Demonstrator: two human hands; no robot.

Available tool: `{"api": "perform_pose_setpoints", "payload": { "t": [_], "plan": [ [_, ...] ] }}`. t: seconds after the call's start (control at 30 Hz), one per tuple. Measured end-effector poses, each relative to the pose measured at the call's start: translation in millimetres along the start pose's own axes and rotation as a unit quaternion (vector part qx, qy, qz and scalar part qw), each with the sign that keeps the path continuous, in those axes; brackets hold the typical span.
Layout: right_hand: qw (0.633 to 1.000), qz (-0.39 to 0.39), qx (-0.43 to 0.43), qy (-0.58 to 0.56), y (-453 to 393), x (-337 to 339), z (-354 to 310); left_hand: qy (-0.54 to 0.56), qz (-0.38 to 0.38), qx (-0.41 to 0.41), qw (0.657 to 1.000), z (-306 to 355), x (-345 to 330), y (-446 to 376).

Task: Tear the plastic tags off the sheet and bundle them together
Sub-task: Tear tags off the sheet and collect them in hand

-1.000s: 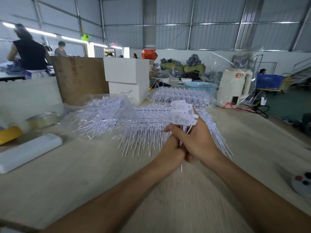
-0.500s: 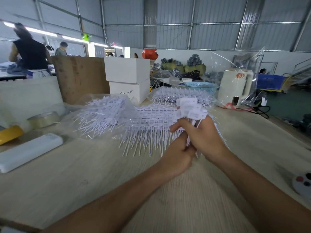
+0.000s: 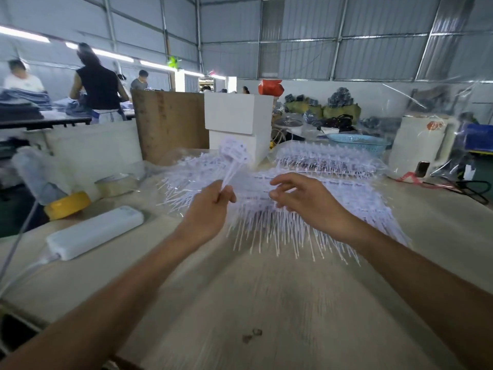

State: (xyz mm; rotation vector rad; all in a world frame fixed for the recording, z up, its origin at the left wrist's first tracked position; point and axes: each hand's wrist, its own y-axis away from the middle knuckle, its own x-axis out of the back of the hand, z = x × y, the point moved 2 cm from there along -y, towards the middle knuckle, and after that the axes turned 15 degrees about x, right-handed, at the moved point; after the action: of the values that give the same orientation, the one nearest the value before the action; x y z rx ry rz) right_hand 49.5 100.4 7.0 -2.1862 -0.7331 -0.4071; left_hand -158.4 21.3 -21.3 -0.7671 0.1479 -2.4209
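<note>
The left hand (image 3: 210, 206) pinches a small bundle of white tags (image 3: 233, 153) by the stems, their flat heads fanned up toward 12 o'clock. At 3 o'clock from it, apart, the right hand (image 3: 306, 200) hovers with fingers loosely spread and holding nothing, just above the sheets of tags (image 3: 301, 209) heaped on the table (image 3: 266, 316). At 9 o'clock lies a white power strip (image 3: 96, 232); toward 10 o'clock sits a yellow tape roll (image 3: 66, 205). White boxes (image 3: 237, 126) stand at 12 o'clock.
</note>
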Motion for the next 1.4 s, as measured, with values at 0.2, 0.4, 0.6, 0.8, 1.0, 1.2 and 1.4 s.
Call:
{"api": "perform_pose_setpoints", "payload": {
  "t": [0.2,0.4,0.6,0.8,1.0,1.2,1.4],
  "plan": [
    [0.949,-0.067,0.084,0.297,-55,-54,24,-0.16,0.047,0.112,0.98,-85,55,-17],
    [0.825,-0.217,0.045,0.52,-90,-108,40,-0.284,0.068,0.075,0.954,-83,42,-7],
    [0.918,0.012,-0.007,0.396,-107,-94,34,-0.304,0.065,0.031,0.95,-86,40,-6],
    [0.953,0.086,-0.005,0.291,-114,-75,13,-0.383,0.075,0.001,0.921,-86,38,-18],
    [0.952,0.081,0.042,0.292,-123,-71,-3,-0.443,0.068,0.042,0.893,-54,25,-74],
    [0.901,-0.007,0.119,0.416,-133,-60,-12,-0.346,-0.011,0.103,0.933,-34,-25,-135],
    [0.884,-0.009,0.129,0.449,-143,-36,-14,-0.335,0.055,0.061,0.938,-28,-50,-178]
  ]
}}
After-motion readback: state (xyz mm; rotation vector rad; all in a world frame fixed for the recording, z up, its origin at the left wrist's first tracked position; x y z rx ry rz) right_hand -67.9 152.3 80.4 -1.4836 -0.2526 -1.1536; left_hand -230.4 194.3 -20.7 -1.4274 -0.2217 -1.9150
